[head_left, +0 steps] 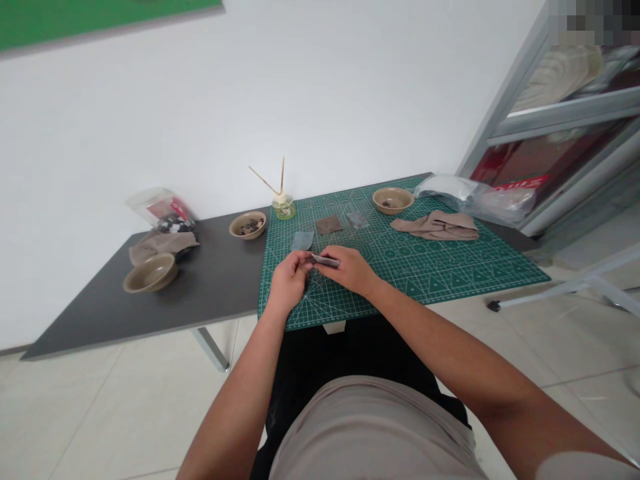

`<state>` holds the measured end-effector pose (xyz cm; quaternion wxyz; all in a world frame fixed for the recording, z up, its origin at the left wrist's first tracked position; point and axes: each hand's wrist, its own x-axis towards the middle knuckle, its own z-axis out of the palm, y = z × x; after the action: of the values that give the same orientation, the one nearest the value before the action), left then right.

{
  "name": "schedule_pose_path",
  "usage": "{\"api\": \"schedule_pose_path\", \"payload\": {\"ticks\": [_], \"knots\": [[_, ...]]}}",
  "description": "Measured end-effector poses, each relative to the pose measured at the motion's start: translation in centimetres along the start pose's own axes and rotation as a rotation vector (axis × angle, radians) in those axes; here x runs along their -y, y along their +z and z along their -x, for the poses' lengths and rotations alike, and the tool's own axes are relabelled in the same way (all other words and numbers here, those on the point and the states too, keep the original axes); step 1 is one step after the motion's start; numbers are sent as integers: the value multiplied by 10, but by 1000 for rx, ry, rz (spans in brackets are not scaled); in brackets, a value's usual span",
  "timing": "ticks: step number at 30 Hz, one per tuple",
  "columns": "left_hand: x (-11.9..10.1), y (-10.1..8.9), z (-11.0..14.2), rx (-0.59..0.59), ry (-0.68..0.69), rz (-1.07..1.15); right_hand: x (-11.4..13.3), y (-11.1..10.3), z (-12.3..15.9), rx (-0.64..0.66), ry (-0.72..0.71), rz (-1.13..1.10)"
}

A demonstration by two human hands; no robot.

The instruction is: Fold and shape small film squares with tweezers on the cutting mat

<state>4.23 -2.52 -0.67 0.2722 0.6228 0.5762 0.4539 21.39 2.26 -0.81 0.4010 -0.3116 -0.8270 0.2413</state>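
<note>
Over the front part of the green cutting mat [415, 257], my left hand [289, 283] and my right hand [349, 270] meet at the fingertips. Between them is a small, thin, flat grey-brown piece [327, 261]; its kind is too small to make out. The fingers of both hands are closed on it and hide part of it. Just beyond my left hand lies a pale blue-grey square sheet [303, 241]. Farther back are a brown square piece [329, 225] and a small clear plastic bag [357, 219].
A bowl with dark and tan bits [249, 226] and a reed diffuser [283, 205] stand behind. At right are another bowl [393, 200], a crumpled brown cloth [440, 225] and plastic packaging [475, 195]. Far left holds a bowl [150, 274] and a cloth [163, 247].
</note>
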Motion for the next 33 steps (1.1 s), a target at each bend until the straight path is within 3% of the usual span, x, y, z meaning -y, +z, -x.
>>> {"api": "schedule_pose_path", "payload": {"ticks": [7, 12, 19, 26, 33], "knots": [[6, 2, -1, -85, 46, 36, 2, -1, 2, -52, -34, -33], [6, 4, -3, -113, 88, 200, 2, -3, 0, -161, 111, -58], [8, 4, -3, -107, 137, 180, 2, -4, -3, -100, 268, -177], [3, 5, -3, -75, -8, 314, 2, -6, -3, -61, 169, -119], [7, 3, -4, -98, 44, 285, 1, -7, -4, 5, 116, -173]]}}
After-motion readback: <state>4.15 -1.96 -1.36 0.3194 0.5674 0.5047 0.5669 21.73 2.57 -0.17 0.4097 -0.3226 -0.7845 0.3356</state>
